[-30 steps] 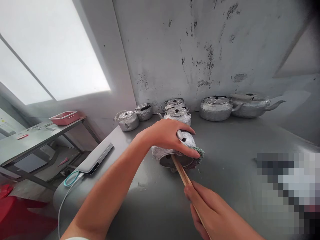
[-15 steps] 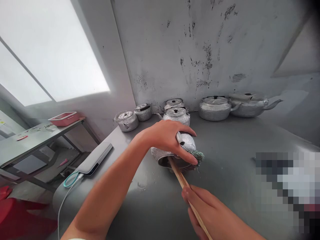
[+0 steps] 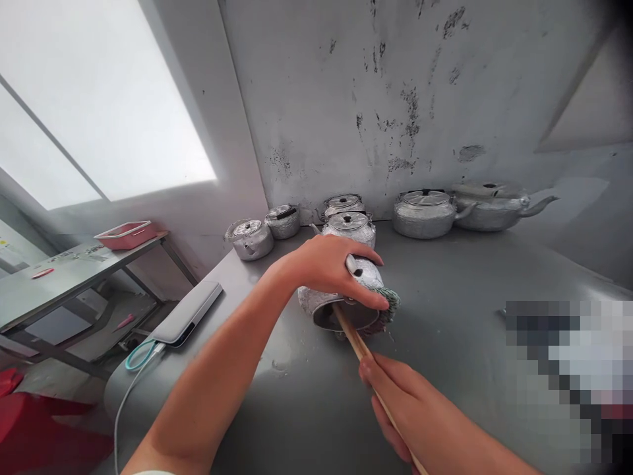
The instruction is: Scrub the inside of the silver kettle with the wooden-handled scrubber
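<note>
A silver metal kettle (image 3: pixel 309 301) lies tilted on the grey table, its round mouth facing me. My left hand (image 3: pixel 336 267) grips it from above, fingers spread around its side and short spout. By the mouth's right edge, a green-and-white handle wrapping (image 3: pixel 390 309) shows below my fingertips. In my right hand (image 3: pixel 395 396) is a wooden stick (image 3: pixel 352 333), held with wrapped fingers. The far end of the stick goes into the kettle's mouth, where its tip is hidden.
Several more silver kettles (image 3: pixel 426 214) stand along the stained wall. A power bank (image 3: pixel 190 313) with a cable lies at the table's left edge. A side table (image 3: pixel 59 277) at left holds a pink basket (image 3: pixel 126 235). Red stools (image 3: pixel 44 432) stand below.
The kettle's mouth has tilted slightly upward under my left hand. My right hand and the stick have shifted a little up and forward, toward the kettle.
</note>
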{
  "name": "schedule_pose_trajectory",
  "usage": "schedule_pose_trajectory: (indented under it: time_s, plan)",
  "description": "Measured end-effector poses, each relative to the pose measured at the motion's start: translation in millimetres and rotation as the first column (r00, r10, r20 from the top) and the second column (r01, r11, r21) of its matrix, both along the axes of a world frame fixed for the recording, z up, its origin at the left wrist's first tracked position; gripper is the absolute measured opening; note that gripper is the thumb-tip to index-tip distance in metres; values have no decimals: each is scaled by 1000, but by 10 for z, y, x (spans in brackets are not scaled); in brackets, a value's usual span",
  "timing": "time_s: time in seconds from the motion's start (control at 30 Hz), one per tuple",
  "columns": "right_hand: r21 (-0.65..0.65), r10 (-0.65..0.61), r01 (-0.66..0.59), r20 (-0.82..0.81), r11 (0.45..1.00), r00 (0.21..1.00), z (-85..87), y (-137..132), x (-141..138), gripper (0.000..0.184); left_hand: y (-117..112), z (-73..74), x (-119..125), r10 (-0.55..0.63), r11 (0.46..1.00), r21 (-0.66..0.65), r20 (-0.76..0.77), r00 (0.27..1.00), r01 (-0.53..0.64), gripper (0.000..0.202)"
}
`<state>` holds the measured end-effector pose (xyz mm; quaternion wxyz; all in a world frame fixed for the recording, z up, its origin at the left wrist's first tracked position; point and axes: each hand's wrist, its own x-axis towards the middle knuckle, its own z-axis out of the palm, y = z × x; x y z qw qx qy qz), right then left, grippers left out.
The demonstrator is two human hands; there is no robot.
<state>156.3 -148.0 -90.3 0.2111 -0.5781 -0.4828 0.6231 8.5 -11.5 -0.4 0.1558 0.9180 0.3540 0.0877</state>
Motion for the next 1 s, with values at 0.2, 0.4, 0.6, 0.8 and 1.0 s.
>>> schedule_pose_trajectory:
  time_s: [0.2,0.4,0.6,0.8,1.0]
  plan:
    - [2,-5,5,24,1000,1000,-45,40,13,41,37,6,-21,4,1000,-27,17,1000,-3,70]
    - [-14,-17,18,57,1000,998,1,63,2,41,58,1,-29,27,999,-40,15,1000,-26,70]
    - [21,-77,77,16,997,997,-36,100,25,40,92,-10,-36,46,997,-55,18,999,-45,73]
    - [-19,-12,10,-102,1000,995,39,110,49,7,104,9,-77,19,998,-65,12,1000,-18,75]
    - [30,106,-103,-98,994,990,26,92,59,28,109,25,-88,42,997,-66,-13,999,-43,79]
